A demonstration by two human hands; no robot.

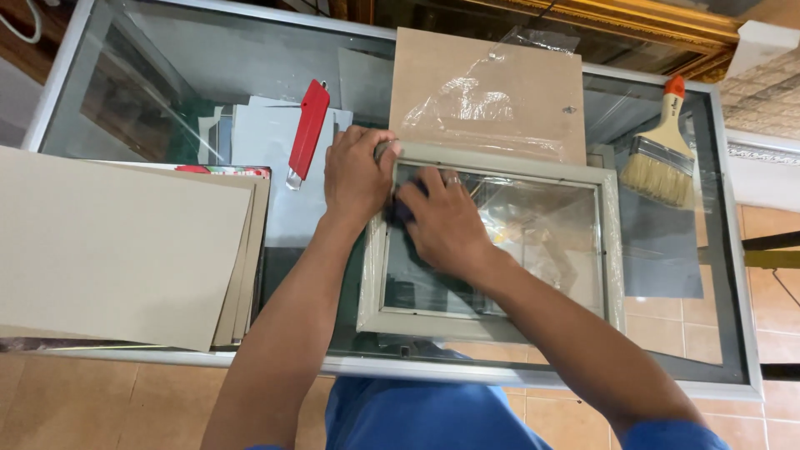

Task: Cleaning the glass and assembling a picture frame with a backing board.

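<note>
My left hand [357,179] grips the frame [492,321] at its top-left corner, fingers curled over the edge. Right hand [446,223] presses a dark cloth [398,212] onto the glass just inside that corner; cloth mostly hidden under my palm, can't tell its size. One frame, on the glass table [150,100]. Left of frame: red cutter [307,129], cardboard stack [117,250], approx. 3 sheets. Right: one brush [660,154].

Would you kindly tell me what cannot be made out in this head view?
- Dark cloth: mostly hidden under the right hand.
- Pale grey picture frame, top-left corner: covered by the left hand.
- Stacked beige cardboard sheets: cut off by the left edge.
- Items beneath the glass tabletop: blurred by reflections.
</note>
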